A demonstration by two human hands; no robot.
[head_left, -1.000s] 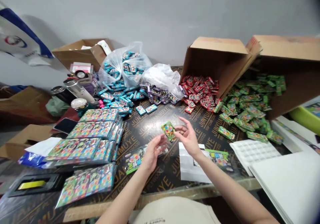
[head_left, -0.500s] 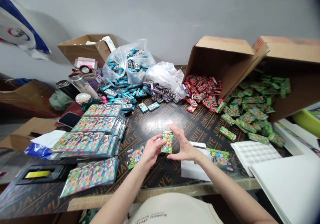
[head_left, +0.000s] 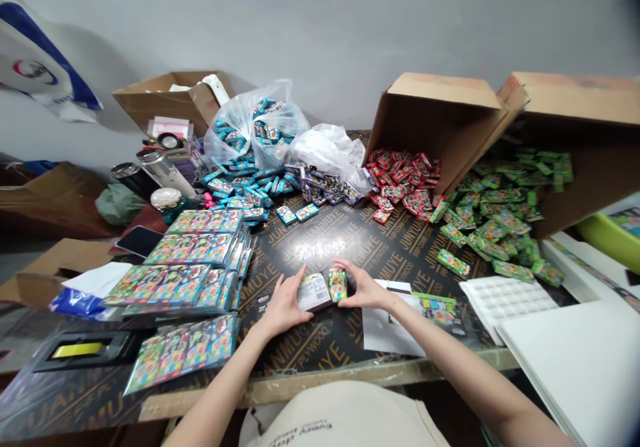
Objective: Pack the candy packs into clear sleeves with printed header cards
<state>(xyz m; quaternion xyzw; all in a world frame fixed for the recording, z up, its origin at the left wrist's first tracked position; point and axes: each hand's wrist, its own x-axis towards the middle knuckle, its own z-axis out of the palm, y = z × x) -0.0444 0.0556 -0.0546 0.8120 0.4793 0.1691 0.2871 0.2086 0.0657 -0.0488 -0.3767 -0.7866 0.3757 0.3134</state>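
My left hand [head_left: 286,306] is around a flat pale pack [head_left: 315,292] with dark print, thumb at its near edge and fingers at its far edge. The pack lies on the dark printed tabletop [head_left: 320,347]. My right hand [head_left: 364,289] pinches a small green, colorfully printed box [head_left: 338,284] between thumb and fingers, close beside the pack's right end. Whether box and pack touch is unclear. A green printed sheet [head_left: 439,314] and a white paper [head_left: 385,330] lie under and beside my right forearm.
Stacked clear-wrapped sets of boxes [head_left: 175,284] stand on the left, near a black tape dispenser [head_left: 85,350]. Behind are piles of blue boxes [head_left: 245,187], purple boxes [head_left: 320,184], red boxes [head_left: 405,177] and green boxes [head_left: 500,220]. Cartons [head_left: 445,94] lie tipped at right.
The small green box has passed from my left hand to my right, which has closed on it. My left hand has moved left onto the pale pack, now visible between my hands.
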